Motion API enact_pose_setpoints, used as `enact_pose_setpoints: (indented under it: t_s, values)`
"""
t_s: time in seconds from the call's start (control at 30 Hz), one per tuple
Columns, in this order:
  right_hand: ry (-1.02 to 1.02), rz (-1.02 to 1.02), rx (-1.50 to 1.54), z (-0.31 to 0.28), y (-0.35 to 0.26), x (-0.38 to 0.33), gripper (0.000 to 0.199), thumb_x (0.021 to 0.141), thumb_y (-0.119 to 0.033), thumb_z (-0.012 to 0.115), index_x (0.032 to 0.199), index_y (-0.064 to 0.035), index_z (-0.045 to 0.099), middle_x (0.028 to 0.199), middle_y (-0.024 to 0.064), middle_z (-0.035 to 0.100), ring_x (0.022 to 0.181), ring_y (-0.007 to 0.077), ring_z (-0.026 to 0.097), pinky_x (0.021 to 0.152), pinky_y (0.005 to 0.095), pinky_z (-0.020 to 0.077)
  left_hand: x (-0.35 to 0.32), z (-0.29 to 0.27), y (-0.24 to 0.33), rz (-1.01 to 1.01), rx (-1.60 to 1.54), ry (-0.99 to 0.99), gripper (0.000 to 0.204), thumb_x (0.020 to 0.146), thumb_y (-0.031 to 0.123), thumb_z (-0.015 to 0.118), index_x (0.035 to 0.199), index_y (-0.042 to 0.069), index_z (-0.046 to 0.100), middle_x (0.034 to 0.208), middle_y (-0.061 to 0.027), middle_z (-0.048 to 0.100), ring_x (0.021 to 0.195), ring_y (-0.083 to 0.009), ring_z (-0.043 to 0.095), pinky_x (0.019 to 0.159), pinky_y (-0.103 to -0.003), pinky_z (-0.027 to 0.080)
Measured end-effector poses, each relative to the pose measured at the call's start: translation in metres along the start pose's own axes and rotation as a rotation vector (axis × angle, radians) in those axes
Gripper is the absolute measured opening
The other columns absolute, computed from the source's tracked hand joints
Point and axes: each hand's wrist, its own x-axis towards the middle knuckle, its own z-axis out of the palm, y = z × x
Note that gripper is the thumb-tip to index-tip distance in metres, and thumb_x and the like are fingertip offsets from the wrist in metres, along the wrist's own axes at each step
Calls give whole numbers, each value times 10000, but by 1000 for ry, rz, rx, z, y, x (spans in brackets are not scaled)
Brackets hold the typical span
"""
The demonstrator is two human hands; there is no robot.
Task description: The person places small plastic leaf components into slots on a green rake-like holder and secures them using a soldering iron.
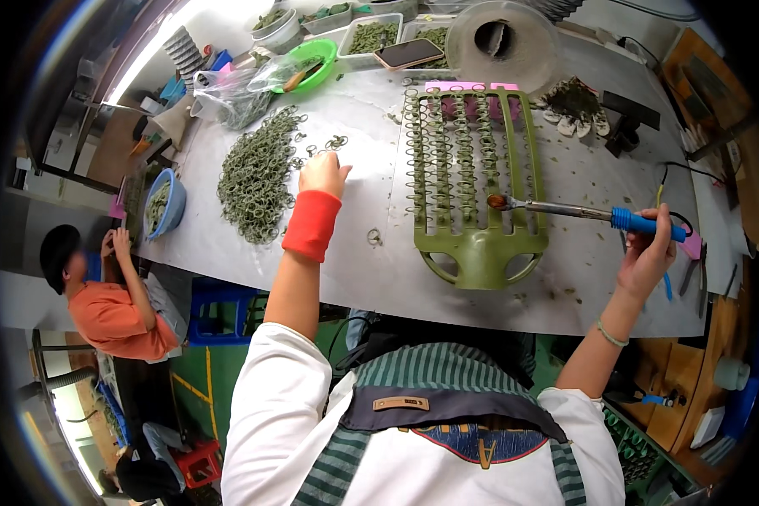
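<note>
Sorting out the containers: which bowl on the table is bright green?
The bright green bowl at the far left, beside the clear plastic bag; the blue bowl at the table's left edge is blue.

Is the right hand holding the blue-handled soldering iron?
Yes, the right hand grips the soldering iron by its blue handle, tip over the green rack.

Small workshop, worktable (565, 278) strewn with green rings (257, 177), soldering iron (582, 211), parts bowls (164, 202)
</note>
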Motion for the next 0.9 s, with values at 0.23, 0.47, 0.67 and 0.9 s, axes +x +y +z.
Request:
enact_pose_setpoints:
  t_s: [0.23,0.47,0.67,0.9]
  values:
    - [-21,-6,-7,1,-3,-1,313,878,-300,643,703,-40,628,651,52,606,461,93,503,432,197,373,-10,6,-24,-144,-295,51,195,766,214,733,773,26,683,710,-127,668,661,-270,651,651,-351,514]
    - [18,-17,-13,-3,-10,-3,307,873,-292,655,710,-32,635,643,45,604,460,90,507,428,203,377,-11,-49,21,-202,-1081,-131,121,820,46,686,925,-13,680,840,-69,677,730,-109,648,684,-221,528]
    - [4,-21,0,-10,-6,-2,287,862,-271,672,716,-25,643,674,67,636,449,89,530,433,202,406,-31,-74,126,329,-967,-70,129,826,9,663,951,10,694,899,-68,666,785,-146,656,710,-236,534]
    - [-10,16,79,-6,12,-1,283,867,-258,670,742,-5,644,686,80,639,466,112,549,438,230,433,-34,-44,190,644,-561,255,96,722,122,736,814,134,712,827,34,676,848,-205,559,781,-340,468]
